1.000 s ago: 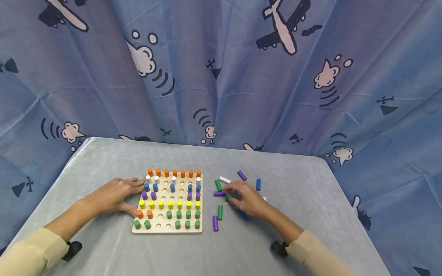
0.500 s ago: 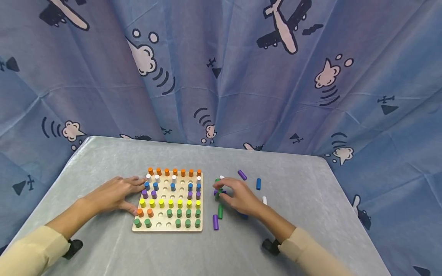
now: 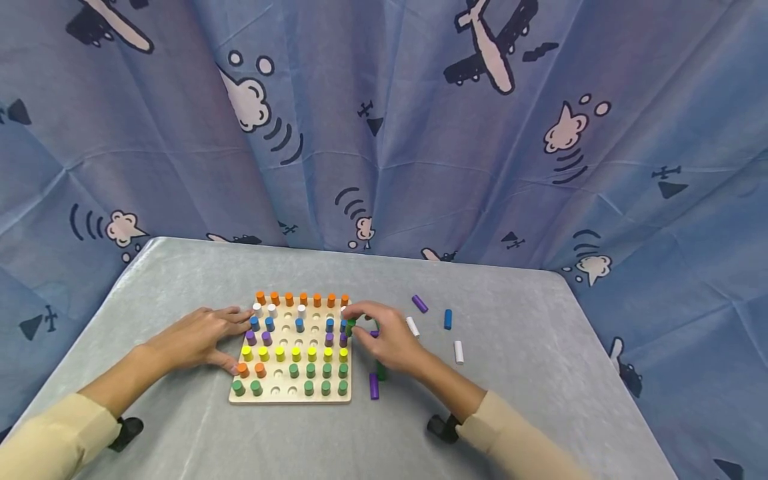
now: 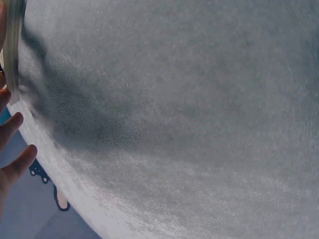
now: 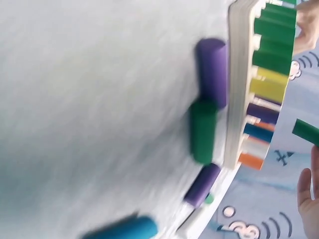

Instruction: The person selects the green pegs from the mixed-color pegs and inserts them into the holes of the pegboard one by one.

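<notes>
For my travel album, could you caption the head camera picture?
Left hand touching a partly filled pegboard, right hand holding a green peg.

Green peg (image 5: 306, 131), blue airplane-print curtain (image 3: 420, 167)

Head cam sat high, faced fwd & down: whole board (image 3: 284, 400), L hand (image 3: 207, 338), R hand (image 3: 387, 337), most of table (image 3: 528, 320), curtain (image 3: 420, 167) behind. L wrist cam looked close at tabletop, tilted, w/ bits of board & L hand at frame left. R wrist cam sat low, v close to loose pegs (image 5: 203, 132), turned sideways, board side-on. Head & R wrist shared board, pegs, both hands
</notes>
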{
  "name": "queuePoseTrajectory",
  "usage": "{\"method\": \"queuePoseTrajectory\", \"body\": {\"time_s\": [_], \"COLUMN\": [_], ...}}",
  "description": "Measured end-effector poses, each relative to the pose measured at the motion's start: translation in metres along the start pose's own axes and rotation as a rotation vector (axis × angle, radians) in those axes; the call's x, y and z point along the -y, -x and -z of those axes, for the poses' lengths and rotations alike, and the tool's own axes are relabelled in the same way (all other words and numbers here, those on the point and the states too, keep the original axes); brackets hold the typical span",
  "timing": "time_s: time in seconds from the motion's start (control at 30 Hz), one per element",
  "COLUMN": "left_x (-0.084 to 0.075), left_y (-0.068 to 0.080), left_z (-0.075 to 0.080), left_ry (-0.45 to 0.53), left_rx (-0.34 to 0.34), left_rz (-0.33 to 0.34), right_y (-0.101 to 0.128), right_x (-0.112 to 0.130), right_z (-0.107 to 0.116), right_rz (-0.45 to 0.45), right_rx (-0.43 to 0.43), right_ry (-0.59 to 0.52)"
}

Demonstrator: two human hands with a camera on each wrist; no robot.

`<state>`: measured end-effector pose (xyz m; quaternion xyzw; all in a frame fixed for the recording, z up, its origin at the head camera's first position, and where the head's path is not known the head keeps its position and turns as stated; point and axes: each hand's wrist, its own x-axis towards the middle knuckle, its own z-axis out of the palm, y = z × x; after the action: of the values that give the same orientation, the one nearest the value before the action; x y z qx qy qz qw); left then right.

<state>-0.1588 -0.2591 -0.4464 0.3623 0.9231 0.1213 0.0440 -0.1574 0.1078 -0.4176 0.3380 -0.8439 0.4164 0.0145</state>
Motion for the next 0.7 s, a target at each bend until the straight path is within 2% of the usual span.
{"method": "queuePoseTrajectory", "body": {"time_s": [0.33,0.7], "left_x": [0.0,-0.002], "left_y": [-0.001,-0.001], "left_z": [0.0,0.002], "left_ry": [0.003,-0.006], "left_rx": [0.015,0.011], "left_rz": [0.014,0.005], "right_y": [-0.01,-0.015], "right_x": [0.019,0.033], "right_z": [-0.026,-0.052], "right_rz": [0.089,0.116], "right_rx": [-0.005,0.04], "right_ry": [-0.062,-0.082]}}
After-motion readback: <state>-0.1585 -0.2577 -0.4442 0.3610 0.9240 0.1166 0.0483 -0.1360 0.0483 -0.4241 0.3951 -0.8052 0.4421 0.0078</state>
